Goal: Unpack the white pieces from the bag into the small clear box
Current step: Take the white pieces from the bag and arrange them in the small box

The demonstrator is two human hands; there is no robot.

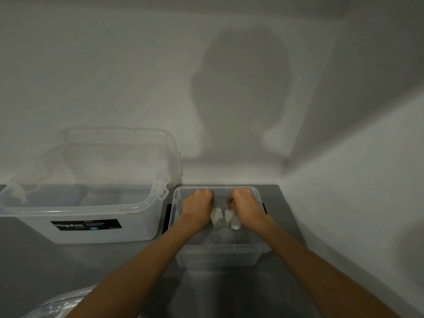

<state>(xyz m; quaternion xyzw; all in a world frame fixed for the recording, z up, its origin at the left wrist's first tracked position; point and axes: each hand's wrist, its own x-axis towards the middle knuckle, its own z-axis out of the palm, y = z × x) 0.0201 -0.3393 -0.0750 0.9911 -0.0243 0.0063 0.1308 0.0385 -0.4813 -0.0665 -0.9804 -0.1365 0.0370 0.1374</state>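
The small clear box (219,253) stands on the grey table against the wall. Both hands are above its inside. My left hand (198,206) is curled into a fist and my right hand (245,206) is curled too. Between and below them hangs a clear bag (216,218) with white pieces (231,220) in it. Each hand grips one side of the bag's top. The fingertips are hidden behind the knuckles. A faint round shape lies on the box floor under the bag.
A larger clear box (91,216) with a black label stands to the left, its lid (119,143) leaning open against the wall. A clear plastic thing (59,305) shows at the bottom left. A side wall closes the right.
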